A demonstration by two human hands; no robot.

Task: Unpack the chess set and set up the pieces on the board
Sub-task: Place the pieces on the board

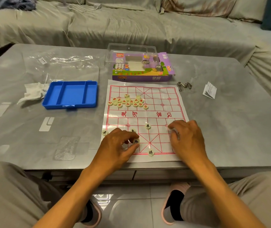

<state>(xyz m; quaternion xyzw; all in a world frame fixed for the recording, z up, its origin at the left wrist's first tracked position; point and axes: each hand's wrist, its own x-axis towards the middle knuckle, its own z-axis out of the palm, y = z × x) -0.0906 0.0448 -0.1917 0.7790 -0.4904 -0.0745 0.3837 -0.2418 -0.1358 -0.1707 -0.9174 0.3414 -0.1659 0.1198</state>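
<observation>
A white paper xiangqi board (154, 109) with red lines lies on the table. Several red-lettered round pieces (128, 102) sit bunched on its far left part. Black-lettered pieces lie singly near me: one (147, 126) in the middle, one (150, 152) on the near edge line, one (105, 132) at the left edge, one (133, 130) partly behind my fingers. My left hand (120, 143) pinches a black-lettered piece (136, 141) just above the near left squares. My right hand (186, 137) lies curled over the near right corner; anything under it is hidden.
An empty blue plastic tray (70, 94) sits left of the board, beside a crumpled tissue (33, 92). The purple set box (141, 68) and clear lid (131, 48) stand behind the board. Metal rings (184, 86) and a folded leaflet (210, 90) lie to the right. Plastic wrap (61, 60) lies far left.
</observation>
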